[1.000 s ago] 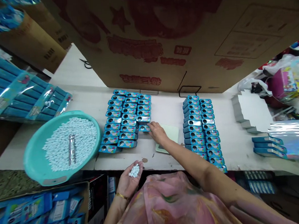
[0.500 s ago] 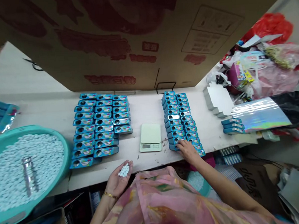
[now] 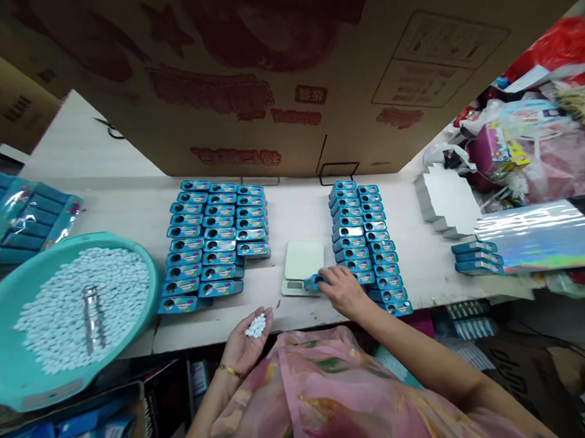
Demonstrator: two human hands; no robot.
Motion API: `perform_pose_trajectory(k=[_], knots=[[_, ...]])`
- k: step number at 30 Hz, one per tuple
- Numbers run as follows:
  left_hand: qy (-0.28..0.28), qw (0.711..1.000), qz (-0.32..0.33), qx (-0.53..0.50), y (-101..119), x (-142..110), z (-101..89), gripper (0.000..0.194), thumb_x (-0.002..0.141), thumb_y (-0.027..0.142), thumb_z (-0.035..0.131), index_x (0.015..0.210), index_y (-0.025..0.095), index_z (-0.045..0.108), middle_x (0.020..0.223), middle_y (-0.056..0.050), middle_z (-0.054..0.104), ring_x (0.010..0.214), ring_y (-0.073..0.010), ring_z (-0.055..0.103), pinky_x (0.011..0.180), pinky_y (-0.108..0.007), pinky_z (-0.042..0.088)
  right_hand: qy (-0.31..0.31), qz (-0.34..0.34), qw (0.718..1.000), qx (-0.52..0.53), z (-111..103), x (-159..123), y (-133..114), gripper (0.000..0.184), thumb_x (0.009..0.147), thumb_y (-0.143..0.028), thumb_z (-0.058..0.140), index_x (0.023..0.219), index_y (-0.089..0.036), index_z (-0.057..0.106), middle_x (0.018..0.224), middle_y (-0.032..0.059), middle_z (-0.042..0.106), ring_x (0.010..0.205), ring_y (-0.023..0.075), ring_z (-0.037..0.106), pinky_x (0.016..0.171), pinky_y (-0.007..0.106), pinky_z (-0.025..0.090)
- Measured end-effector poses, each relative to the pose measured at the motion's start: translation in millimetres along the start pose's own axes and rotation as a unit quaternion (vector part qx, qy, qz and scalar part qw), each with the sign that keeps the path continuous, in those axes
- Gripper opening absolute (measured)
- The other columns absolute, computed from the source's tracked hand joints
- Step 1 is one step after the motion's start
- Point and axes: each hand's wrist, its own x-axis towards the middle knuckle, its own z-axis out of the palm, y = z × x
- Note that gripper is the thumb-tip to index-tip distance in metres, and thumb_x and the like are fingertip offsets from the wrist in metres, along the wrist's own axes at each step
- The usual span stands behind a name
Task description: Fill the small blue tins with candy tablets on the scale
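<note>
My left hand [image 3: 245, 341] is cupped palm up near the table's front edge, holding a small heap of pale tablets [image 3: 256, 325]. Between the fingers of my right hand [image 3: 345, 290] is one small blue box [image 3: 315, 282], held over the front of the white kitchen scale [image 3: 304, 261]. To the right of the scale stand two rows of similar blue boxes [image 3: 348, 232], each with a dark round hole at the end. Another block of blue boxes [image 3: 218, 233] stands left of the scale.
A turquoise basin [image 3: 145, 256] of pale tablets, with a metal scoop [image 3: 93, 319] in it, sits at left. The big cardboard box [image 3: 288, 159] fills the back. White card pieces [image 3: 449, 201], a few blue boxes [image 3: 477, 257] and plastic bags [image 3: 563, 160] lie at right.
My right hand has taken a blue box from the front of the right-hand rows and moved left with it to the scale. My left hand still cups the tablets. The view has shifted left.
</note>
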Motion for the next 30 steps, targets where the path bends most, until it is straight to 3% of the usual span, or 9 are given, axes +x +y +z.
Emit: perform_pose_trajectory(k=[3, 6, 8, 11, 14, 18, 30], knots=[[-0.009, 1.0, 0.013, -0.01, -1, -2, 2.8, 0.016, 0.075, 0.006, 0.042, 0.08, 0.006, 0.057, 0.08, -0.014, 0.063, 0.078, -0.019, 0.061, 0.064, -0.028, 0.053, -0.012, -0.017, 1.0, -0.01, 10, 40, -5, 0.019, 0.077, -0.009, 0.042, 0.088, -0.017, 0.056, 0.106, 0.0083, 0.049, 0.087, 0.0192, 0.043, 0.075, 0.035, 0.034], [-0.01, 1.0, 0.022, -0.015, 0, -3, 0.8, 0.017, 0.075, 0.006, 0.041, 0.08, 0.006, 0.057, 0.079, -0.014, 0.063, 0.077, -0.019, 0.061, 0.065, -0.028, 0.053, -0.006, -0.017, 1.0, 0.003, 19, 53, -5, 0.018, 0.078, -0.011, 0.043, 0.088, -0.018, 0.057, 0.106, 0.0082, 0.05, 0.089, 0.0197, 0.044, 0.075, 0.034, 0.036], [-0.01, 0.999, 0.024, -0.022, 1, -3, -4.4, 0.017, 0.076, 0.006, 0.041, 0.081, 0.006, 0.057, 0.08, -0.014, 0.063, 0.078, -0.019, 0.061, 0.065, -0.028, 0.053, 0.027, -0.003, 0.999, 0.038, 21, 47, 0, 0.019, 0.079, -0.018, 0.046, 0.095, -0.018, 0.055, 0.111, 0.0079, 0.05, 0.097, 0.0209, 0.042, 0.08, 0.035, 0.035], [-0.008, 0.999, 0.035, -0.037, 4, -2, -15.1, 0.018, 0.076, 0.006, 0.04, 0.081, 0.006, 0.057, 0.081, -0.014, 0.063, 0.079, -0.0187, 0.061, 0.066, -0.028, 0.053, 0.092, 0.074, 0.988, 0.102, 20, 28, 16, 0.028, 0.08, -0.028, 0.047, 0.105, -0.018, 0.052, 0.112, 0.0081, 0.05, 0.102, 0.0214, 0.042, 0.085, 0.036, 0.035], [-0.005, 0.998, 0.042, -0.045, 8, 1, -22.8, 0.018, 0.076, 0.005, 0.039, 0.083, 0.007, 0.056, 0.082, -0.013, 0.063, 0.078, -0.018, 0.061, 0.066, -0.028, 0.053, 0.117, 0.139, 0.973, 0.144, 22, 12, 34, 0.031, 0.079, -0.027, 0.046, 0.109, -0.017, 0.049, 0.108, 0.0089, 0.052, 0.099, 0.0211, 0.046, 0.084, 0.037, 0.038], [-0.009, 0.998, 0.042, -0.05, 12, 2, -22.4, 0.018, 0.078, 0.007, 0.038, 0.083, 0.006, 0.055, 0.082, -0.014, 0.063, 0.08, -0.0188, 0.061, 0.066, -0.029, 0.053, 0.102, 0.154, 0.964, 0.193, 29, 5, 43, 0.04, 0.075, -0.022, 0.051, 0.113, -0.017, 0.044, 0.11, 0.0089, 0.051, 0.103, 0.0213, 0.045, 0.086, 0.037, 0.039], [0.001, 0.997, 0.059, -0.051, 15, -1, -16.8, 0.019, 0.077, 0.007, 0.038, 0.082, 0.005, 0.057, 0.081, -0.014, 0.063, 0.08, -0.0188, 0.061, 0.065, -0.028, 0.053, 0.055, 0.189, 0.945, 0.261, 41, 10, 32, 0.05, 0.068, -0.016, 0.053, 0.116, -0.019, 0.04, 0.115, 0.0086, 0.047, 0.106, 0.0208, 0.043, 0.086, 0.037, 0.039]])
